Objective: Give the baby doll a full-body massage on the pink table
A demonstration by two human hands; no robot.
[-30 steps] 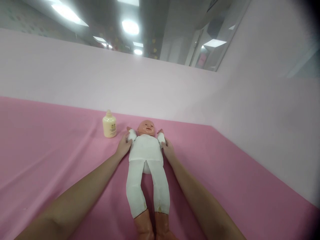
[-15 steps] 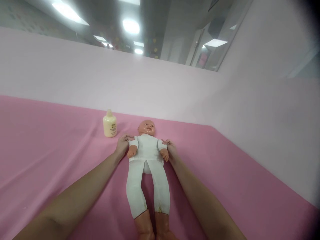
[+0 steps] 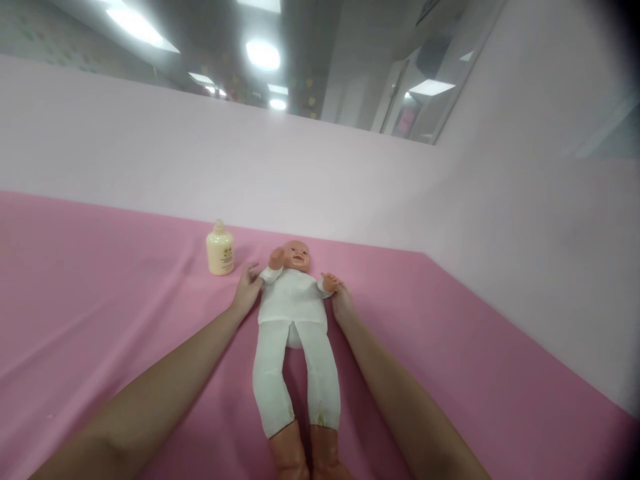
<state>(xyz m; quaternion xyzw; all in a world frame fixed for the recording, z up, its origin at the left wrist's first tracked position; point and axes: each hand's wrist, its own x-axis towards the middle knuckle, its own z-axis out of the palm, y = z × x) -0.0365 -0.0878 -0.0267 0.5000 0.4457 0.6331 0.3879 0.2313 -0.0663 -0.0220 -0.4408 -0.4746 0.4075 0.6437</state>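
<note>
A baby doll point(image 3: 295, 300) in a white top and white trousers lies on its back, head toward the wall. My left hand point(image 3: 247, 290) is at the doll's arm on the left, thumb against the sleeve near the elbow and fingers partly curled beside it. That arm is bent up, the doll's hand close to its cheek. On the other side my right hand point(image 3: 343, 300) holds the doll's other arm near the forearm; some of its fingers are hidden behind it. The doll's little hand on that side points upward and outward.
A cream-coloured bottle point(image 3: 220, 250) stands left of the doll's head, close to my left hand. The doll lies on a pink covered surface point(image 3: 430, 333), which meets a pale wall point(image 3: 300, 173). A reflective glass panel point(image 3: 350, 60) is set above.
Both doll arms have swung from lying down along its body to bent upward, the left one reaching the face. My hands have shifted only slightly, and the bottle is unmoved.
</note>
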